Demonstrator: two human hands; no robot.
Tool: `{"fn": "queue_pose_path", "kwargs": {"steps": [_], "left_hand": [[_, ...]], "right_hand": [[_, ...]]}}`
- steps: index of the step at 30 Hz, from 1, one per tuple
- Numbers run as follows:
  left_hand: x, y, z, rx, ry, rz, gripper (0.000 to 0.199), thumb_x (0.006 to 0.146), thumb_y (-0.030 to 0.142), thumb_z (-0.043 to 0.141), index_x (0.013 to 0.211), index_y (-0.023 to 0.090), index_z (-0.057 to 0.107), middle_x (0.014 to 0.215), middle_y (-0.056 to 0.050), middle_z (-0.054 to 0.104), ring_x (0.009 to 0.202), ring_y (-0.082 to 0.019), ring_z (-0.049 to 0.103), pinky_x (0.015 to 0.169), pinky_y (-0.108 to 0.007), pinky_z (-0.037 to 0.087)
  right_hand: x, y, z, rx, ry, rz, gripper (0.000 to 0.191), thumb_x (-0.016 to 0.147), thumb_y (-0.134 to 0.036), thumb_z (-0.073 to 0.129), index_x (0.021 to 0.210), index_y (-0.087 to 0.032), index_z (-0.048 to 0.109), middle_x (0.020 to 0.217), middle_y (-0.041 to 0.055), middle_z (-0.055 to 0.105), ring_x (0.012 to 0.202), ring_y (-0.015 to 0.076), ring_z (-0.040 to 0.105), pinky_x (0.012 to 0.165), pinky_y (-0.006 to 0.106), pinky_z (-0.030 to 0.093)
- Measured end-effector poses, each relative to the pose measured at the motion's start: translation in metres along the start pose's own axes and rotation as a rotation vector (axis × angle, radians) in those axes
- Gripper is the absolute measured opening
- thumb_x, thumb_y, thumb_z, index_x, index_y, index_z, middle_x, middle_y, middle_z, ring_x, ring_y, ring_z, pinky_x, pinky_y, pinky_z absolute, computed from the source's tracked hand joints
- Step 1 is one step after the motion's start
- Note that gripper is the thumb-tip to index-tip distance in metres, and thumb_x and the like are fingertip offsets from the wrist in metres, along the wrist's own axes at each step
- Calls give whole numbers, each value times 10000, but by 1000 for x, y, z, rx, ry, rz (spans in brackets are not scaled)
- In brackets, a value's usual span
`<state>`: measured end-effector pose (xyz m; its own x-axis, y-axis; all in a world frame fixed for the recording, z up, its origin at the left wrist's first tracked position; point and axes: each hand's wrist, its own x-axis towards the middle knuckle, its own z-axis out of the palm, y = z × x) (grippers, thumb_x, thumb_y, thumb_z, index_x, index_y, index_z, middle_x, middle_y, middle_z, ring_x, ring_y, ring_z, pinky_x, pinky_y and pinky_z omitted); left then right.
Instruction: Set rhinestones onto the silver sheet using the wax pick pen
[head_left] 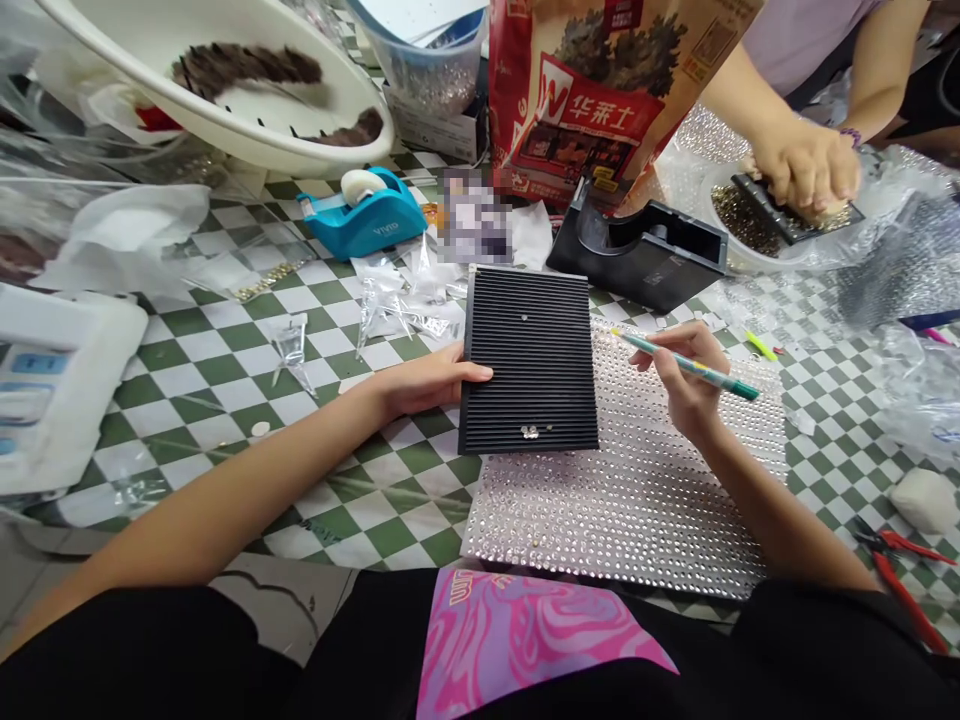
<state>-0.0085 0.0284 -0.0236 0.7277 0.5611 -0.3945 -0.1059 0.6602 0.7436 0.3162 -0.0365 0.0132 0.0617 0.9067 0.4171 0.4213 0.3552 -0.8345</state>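
Note:
My left hand [442, 380] grips the left edge of a black ridged tray [532, 360], thumb on top. A few small clear rhinestones [530, 433] lie in its grooves near the lower edge, and a single one sits higher up. In my right hand [690, 385] is a slim green pen-like stick [701, 372], its yellowish tip pointing left toward the tray. Below both hands lies a pale sheet [630, 510] covered with rows of shiny rhinestones. The tray overlaps the sheet's upper left part.
Behind the tray stand a blue tape dispenser [367, 215], a black tape dispenser [637, 245] and a red-brown paper bag [600, 100]. A co-worker's hand [806, 165] holds a dark block over a tub of beads [742, 215]. Red-handled pliers [907, 580] lie at right; a white basin [225, 110] is upper left.

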Motion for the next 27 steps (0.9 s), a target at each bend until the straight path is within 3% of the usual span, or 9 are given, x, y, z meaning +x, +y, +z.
{"fn": "queue_pose_path", "kwargs": {"steps": [5,10,19,27], "left_hand": [[1,-3,5,-37,15,59,559,785,230,879,1302,167,675,1304,-149,785,1190,-291,767,928,-294,648],[4,-9,3,-51,-10,61,524,832,209,836,1326,172,666,1282,-136,796,1181,-288,774,946,-316,653],[7,-10,0,-62,-10,71,453,832,169,817,1266,145,689,1221,-135,815,1094,-257,803,864,-263,664],[8,-12,2,-32,-28,119,460,878,170,770,1326,157,670,1239,-139,808,1167,-279,780,949,-318,656]], "right_hand": [[-21,-38,14,116,-253,-147,221,929,-137,661,1099,-276,681,929,6,754,781,162,741,645,308,626],[-36,-48,24,95,-427,-167,206,896,-115,633,1033,-259,689,894,20,734,814,191,727,712,356,600],[-41,-45,30,72,-423,-182,180,908,-117,630,1012,-256,677,888,20,735,785,173,697,673,323,555],[-42,-43,31,57,-408,-193,202,896,-92,632,1001,-258,680,875,10,727,769,165,692,666,321,555]]}}
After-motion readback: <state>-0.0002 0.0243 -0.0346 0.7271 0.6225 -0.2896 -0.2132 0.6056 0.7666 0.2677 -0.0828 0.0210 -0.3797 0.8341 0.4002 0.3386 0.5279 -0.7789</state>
